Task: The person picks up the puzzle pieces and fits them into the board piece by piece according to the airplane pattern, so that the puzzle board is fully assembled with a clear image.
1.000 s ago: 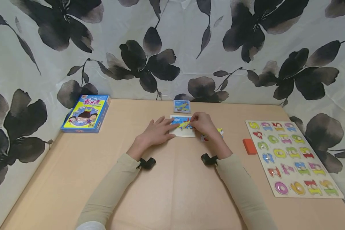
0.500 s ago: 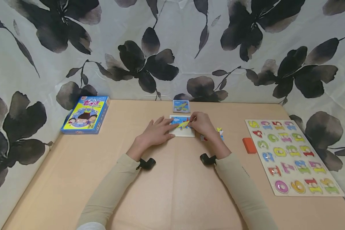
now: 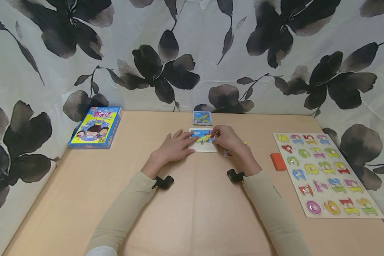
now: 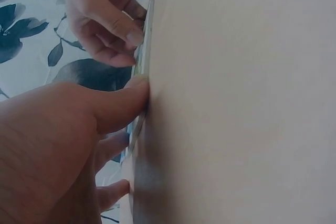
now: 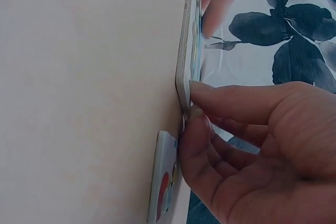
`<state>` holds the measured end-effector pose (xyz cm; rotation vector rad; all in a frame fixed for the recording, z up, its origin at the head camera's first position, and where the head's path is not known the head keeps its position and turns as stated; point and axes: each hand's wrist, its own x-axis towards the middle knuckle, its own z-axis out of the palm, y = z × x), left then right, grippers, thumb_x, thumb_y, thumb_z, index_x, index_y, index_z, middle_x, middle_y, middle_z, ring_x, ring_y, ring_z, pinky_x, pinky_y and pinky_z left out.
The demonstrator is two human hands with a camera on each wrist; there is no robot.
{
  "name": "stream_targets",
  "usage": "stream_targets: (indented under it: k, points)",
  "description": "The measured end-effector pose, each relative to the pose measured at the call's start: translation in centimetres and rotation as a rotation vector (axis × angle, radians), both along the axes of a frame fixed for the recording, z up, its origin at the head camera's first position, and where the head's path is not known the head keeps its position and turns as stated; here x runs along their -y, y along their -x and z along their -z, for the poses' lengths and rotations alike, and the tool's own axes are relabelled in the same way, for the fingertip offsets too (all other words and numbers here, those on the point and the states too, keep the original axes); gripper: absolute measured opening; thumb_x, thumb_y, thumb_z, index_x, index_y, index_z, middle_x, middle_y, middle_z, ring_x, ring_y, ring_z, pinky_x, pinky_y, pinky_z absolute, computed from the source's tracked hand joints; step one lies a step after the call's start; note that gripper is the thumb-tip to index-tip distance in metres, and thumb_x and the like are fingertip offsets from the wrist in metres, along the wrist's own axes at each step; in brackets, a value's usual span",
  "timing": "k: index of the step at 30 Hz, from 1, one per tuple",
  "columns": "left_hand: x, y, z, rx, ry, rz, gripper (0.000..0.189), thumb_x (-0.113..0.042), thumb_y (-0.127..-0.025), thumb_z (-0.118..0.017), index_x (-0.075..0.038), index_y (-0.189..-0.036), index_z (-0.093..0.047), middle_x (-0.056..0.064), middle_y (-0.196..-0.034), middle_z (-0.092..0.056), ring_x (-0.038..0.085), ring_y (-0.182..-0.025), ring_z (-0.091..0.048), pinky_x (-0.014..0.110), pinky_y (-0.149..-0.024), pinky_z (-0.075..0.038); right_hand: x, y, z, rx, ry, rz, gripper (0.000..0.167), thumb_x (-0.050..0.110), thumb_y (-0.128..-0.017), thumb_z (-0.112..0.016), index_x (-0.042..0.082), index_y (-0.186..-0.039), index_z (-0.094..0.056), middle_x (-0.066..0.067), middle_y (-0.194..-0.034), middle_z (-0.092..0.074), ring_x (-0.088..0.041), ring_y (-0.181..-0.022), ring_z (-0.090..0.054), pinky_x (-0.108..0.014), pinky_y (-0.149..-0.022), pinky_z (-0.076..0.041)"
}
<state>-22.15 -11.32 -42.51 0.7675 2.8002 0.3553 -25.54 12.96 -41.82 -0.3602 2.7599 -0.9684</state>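
Note:
A small white-rimmed jigsaw board (image 3: 206,149), with a yellow plane on blue, lies at the table's far middle. My left hand (image 3: 176,145) rests on its left side, index finger stretched over the picture. Its thumb (image 4: 123,106) touches the near rim. My right hand (image 3: 228,138) is at the board's right side with curled fingers. In the right wrist view its thumb (image 5: 236,100) and index fingertip touch the board's corner, slightly apart; whether they pinch a piece is unclear. Beside that hand lies a loose puzzle piece (image 5: 164,182), with others partly hidden by the wrist.
Behind the board stands a small blue card (image 3: 202,118) with a similar plane. A blue and yellow box (image 3: 96,128) is at the back left. On the right are an orange block (image 3: 277,162) and a large number board (image 3: 320,192). Floral cloth (image 3: 217,78) backs the table.
My right hand has shifted slightly right and turned a little at the board's right side, uncovering more of the picture. The left hand has stayed in place.

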Motion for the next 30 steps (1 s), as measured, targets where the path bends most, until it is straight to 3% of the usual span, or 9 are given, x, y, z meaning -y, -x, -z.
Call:
stream_targets:
  k: [8, 13, 19, 25, 30]
  points:
    - [0.9, 0.2, -0.4, -0.033, -0.009, 0.022, 0.063, -0.047, -0.099, -0.056, -0.024, -0.155, -0.037, -0.005, -0.164, -0.029, 0.031, -0.154, -0.021, 0.068, -0.118, -0.019, 0.2, -0.2, 0.1, -0.006, 0.006, 0.007, 0.018, 0.011, -0.087, -0.072, 0.004, -0.103, -0.068, -0.011, -0.089, -0.06, -0.022, -0.078, -0.052, -0.026, -0.063, -0.042]
    - [1.1, 0.2, -0.3, -0.031, -0.024, 0.023, 0.063, -0.048, -0.099, -0.055, -0.024, -0.154, -0.038, -0.006, -0.163, -0.031, 0.03, -0.154, -0.022, 0.067, -0.118, -0.018, -0.8, -1.0, -0.6, 0.047, 0.003, -0.022, 0.028, 0.013, -0.087, -0.072, 0.005, -0.112, -0.065, -0.012, -0.095, -0.06, -0.023, -0.079, -0.054, -0.027, -0.064, -0.045]
    - [1.1, 0.1, 0.0, -0.004, -0.045, 0.01, 0.064, -0.05, -0.099, -0.054, -0.026, -0.155, -0.036, -0.006, -0.164, -0.028, 0.028, -0.155, -0.019, 0.066, -0.12, -0.014, -2.7, -3.2, -2.3, 0.107, -0.181, -0.1, 0.041, 0.006, -0.081, -0.077, 0.004, -0.12, -0.063, -0.014, -0.103, -0.06, -0.026, -0.09, -0.054, -0.031, -0.074, -0.05]
    - [0.9, 0.1, 0.1, -0.012, -0.054, 0.007, 0.065, -0.05, -0.098, -0.055, -0.027, -0.155, -0.036, -0.002, -0.166, -0.025, 0.027, -0.155, -0.018, 0.066, -0.12, -0.014, -2.9, -4.4, -2.8, 0.094, -0.286, -0.105, 0.028, -0.003, -0.08, -0.064, 0.003, -0.107, -0.061, -0.012, -0.098, -0.059, -0.027, -0.094, -0.051, -0.032, -0.075, -0.044]
    - [0.6, 0.2, 0.0, -0.003, -0.059, 0.006, 0.065, -0.05, -0.097, -0.056, -0.027, -0.155, -0.036, -0.001, -0.166, -0.024, 0.027, -0.155, -0.018, 0.065, -0.12, -0.014, -3.1, -4.5, -2.8, 0.135, -0.251, -0.032, 0.021, -0.002, -0.083, -0.062, 0.002, -0.104, -0.062, -0.012, -0.098, -0.059, -0.027, -0.091, -0.051, -0.03, -0.07, -0.043]
